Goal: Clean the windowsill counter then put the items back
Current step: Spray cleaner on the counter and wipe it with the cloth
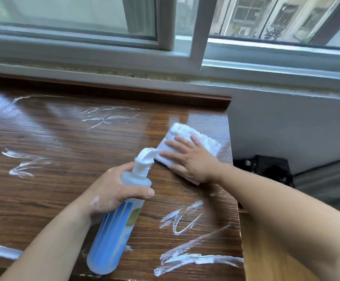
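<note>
Wooden counter (63, 189) below the window (165, 27) carries white foam streaks (181, 218). My left hand (112, 191) grips the spray bottle (116, 226), fingers curled round its neck. My right hand (193, 159) presses the cloth (197, 136) flat near the counter's right edge, fingers spread.

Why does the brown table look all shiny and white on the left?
Head view: daylight from the white-framed window glares off the glossy brown wooden counter; head view: the wide lens bends the window's frame, and the white foam streaks near the bottom edge look slightly blurred.
</note>
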`<state>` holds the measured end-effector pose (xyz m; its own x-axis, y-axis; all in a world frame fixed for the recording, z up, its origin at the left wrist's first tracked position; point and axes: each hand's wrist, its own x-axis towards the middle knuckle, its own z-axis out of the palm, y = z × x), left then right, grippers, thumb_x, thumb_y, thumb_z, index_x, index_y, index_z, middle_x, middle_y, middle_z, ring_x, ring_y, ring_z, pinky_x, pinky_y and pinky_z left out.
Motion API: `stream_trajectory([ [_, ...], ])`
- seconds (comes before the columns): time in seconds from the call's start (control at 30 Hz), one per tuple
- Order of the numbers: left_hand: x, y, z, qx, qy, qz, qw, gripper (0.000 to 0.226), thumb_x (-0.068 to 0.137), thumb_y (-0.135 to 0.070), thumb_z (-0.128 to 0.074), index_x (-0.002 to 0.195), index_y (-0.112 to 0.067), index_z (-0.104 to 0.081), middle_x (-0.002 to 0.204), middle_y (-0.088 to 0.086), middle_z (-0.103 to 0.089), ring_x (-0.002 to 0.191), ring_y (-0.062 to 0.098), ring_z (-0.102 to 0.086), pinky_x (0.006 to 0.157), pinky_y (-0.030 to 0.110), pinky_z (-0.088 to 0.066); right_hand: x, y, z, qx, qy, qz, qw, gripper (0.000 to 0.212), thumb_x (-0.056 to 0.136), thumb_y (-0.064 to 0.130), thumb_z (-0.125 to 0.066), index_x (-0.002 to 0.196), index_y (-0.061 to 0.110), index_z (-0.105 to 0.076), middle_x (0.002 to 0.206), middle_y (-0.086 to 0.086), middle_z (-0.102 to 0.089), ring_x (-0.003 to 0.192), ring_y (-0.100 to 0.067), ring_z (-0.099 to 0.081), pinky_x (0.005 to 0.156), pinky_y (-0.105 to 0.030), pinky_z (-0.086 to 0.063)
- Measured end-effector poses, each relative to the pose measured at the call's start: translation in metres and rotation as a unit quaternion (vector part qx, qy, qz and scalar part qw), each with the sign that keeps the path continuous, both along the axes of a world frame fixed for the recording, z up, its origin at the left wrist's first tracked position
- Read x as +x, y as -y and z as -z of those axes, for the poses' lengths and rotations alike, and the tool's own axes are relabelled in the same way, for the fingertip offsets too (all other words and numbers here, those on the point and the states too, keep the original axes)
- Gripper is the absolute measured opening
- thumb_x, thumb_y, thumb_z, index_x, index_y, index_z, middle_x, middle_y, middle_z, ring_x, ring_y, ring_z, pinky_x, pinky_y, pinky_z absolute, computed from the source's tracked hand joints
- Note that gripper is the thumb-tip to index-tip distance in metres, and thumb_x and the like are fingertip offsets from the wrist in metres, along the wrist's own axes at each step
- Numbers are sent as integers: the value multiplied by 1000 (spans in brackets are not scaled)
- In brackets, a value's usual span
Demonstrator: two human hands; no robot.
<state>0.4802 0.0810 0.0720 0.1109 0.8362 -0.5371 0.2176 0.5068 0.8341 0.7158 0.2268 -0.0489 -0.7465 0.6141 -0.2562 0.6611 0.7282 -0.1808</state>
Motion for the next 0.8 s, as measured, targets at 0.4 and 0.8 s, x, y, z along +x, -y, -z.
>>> stream_trajectory([
  [0.4,58,-14,4,2,-77,245,967,50,52,-53,-86,94,-29,-72,82,-8,-70,75,5,-61,78,32,-49,32,-66,-12,-33,30,186,982,57,105,60,-21,159,48,-7,170,8,4,156,-22,9,122,-58,3],
  [0.8,74,-22,-2,14,-72,299,952,51,56,-50,-86,103,-35,-71,90,-7,-74,76,1,-63,75,24,-50,71,-16,-4,24,31,136,990,78,86,78,8,158,50,-7,170,7,-5,156,-23,0,121,-53,-6],
])
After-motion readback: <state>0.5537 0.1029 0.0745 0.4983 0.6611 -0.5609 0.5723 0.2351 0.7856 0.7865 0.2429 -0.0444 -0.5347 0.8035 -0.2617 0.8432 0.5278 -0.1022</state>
